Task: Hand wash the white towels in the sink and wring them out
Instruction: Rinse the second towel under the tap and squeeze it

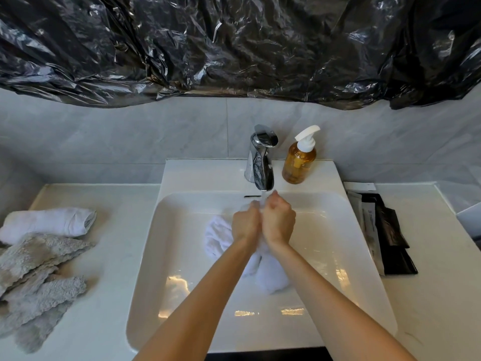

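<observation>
Scrubbing under the faucet mid-frame, left hand and right hand both clench the white towel, which trails lengthwise down-frame from their grip.

An amber soap bottle with a white pump stands just right of the chrome faucet. Dark packets lie farther right on the surface. Crumpled black plastic sheeting hangs above the faucet.

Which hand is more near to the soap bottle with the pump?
The right hand. It grips the white towel below the tap, just in front and left of the soap bottle. The left hand grips beside it, farther left.
</observation>
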Motion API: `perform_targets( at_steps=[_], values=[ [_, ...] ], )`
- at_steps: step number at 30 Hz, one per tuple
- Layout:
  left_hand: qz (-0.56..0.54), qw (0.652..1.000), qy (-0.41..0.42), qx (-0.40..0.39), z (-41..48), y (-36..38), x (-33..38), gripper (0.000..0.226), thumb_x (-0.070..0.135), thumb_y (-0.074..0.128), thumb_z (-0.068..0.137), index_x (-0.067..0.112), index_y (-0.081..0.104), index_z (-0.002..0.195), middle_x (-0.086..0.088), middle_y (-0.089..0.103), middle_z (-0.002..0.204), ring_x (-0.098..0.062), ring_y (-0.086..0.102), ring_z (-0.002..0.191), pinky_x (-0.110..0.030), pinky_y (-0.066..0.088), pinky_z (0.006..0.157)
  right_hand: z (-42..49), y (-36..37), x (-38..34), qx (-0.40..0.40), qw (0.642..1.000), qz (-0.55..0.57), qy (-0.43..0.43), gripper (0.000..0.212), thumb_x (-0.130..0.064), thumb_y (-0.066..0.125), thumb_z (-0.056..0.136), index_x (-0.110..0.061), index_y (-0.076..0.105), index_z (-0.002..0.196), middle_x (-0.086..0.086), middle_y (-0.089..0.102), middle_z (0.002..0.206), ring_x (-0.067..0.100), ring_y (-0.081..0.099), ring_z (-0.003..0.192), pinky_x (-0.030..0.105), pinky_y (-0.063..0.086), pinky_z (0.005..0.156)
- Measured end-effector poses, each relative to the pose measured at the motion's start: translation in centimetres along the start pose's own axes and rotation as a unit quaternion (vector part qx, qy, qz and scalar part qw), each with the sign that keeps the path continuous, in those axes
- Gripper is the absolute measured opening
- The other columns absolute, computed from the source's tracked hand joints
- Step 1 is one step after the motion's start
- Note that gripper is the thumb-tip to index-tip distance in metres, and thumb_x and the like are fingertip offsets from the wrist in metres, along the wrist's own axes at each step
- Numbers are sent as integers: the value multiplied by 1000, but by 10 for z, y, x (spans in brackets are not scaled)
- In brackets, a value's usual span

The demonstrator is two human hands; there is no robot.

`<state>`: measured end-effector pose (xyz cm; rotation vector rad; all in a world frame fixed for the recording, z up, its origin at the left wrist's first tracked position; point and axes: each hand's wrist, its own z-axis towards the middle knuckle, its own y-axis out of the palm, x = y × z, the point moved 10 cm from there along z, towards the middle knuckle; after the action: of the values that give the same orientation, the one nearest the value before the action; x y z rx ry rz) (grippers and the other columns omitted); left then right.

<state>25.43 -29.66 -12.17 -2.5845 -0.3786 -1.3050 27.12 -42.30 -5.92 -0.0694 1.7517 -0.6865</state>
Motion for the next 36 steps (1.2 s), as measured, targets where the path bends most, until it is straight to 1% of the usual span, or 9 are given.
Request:
perform_targets(
  at_steps=[4, 9, 12, 17, 24, 28, 31, 33, 36],
  values=[
    [12, 997, 64, -51, -2, 6, 19, 30, 36, 56, 96, 13, 66, 80, -8, 70, 80, -17, 61, 74, -25, 46, 68, 37, 3, 33, -25, 993, -2, 119, 42, -34, 39, 102, -5, 68, 111, 22, 64, 118, 39, 55, 114, 36, 42, 91],
    [-43, 995, 63, -68, 4, -25, 32, 39, 43, 52, 98, 8, 69, 101, -9, 73, 96, -23, 68, 92, -35, 51, 88, 37, 28, 30, -226, 971, 57, 58, 42, -50, 38, 100, -21, 68, 98, -3, 64, 106, 15, 57, 100, 29, 40, 88],
    [-29, 990, 101, -98, 0, -24, 42, 35, 38, 50, 100, 12, 67, 84, -7, 71, 86, -23, 66, 87, -35, 51, 85, 10, 34, 22, -332, 943, -10, -19, 33, -45, 49, 97, -17, 60, 83, -7, 60, 83, 9, 54, 82, 25, 41, 73],
    [-27, 993, 113, -31, -2, -15, 45, 39, 35, 50, 100, 1, 66, 92, -10, 67, 82, -19, 61, 77, -31, 50, 74, 0, 12, -1, -247, 962, 83, -76, 37, -35, 59, 94, -22, 41, 65, -17, 44, 53, 4, 39, 59, 26, 32, 61],
    [-40, 999, 36, -9, -5, 10, 21, 31, 28, 45, 99, 20, 51, 70, 2, 54, 69, -12, 50, 61, -27, 44, 59, 2, 2, 1, -47, 999, 19, 7, 41, -47, 58, 88, -14, 63, 64, 8, 69, 73, 29, 64, 75, 37, 53, 70],
    [13, 996, 79, 30, -7, 0, 33, 31, 22, 47, 98, 11, 58, 70, 1, 60, 65, -9, 54, 57, -16, 41, 53, 9, 7, 3, -41, 999, 4, 16, 34, -41, 59, 89, -12, 67, 74, 11, 70, 82, 32, 64, 81, 36, 50, 72],
    [21, 993, 108, 32, -11, -7, 39, 34, 33, 49, 98, 16, 62, 72, -1, 67, 74, -16, 61, 70, -27, 49, 68, 21, 22, 21, -76, 992, 7, 103, 36, -41, 52, 91, -11, 70, 83, 13, 71, 95, 33, 65, 89, 37, 52, 79],
    [68, 986, 153, 2, -13, -7, 45, 36, 39, 49, 99, 14, 61, 75, -1, 65, 74, -18, 59, 72, -31, 48, 69, 29, 28, 36, -101, 979, 40, 171, 36, -40, 52, 91, -10, 71, 96, 12, 71, 102, 30, 65, 90, 35, 51, 79],
    [172, 954, 234, -78, -17, -10, 52, 25, 39, 56, 96, 14, 59, 91, 7, 62, 82, -9, 55, 77, -16, 41, 65, 33, 29, 49, -140, 943, 163, 255, 47, -44, 59, 89, -4, 63, 114, 14, 67, 108, 27, 63, 93, 31, 50, 84]
  ],
)
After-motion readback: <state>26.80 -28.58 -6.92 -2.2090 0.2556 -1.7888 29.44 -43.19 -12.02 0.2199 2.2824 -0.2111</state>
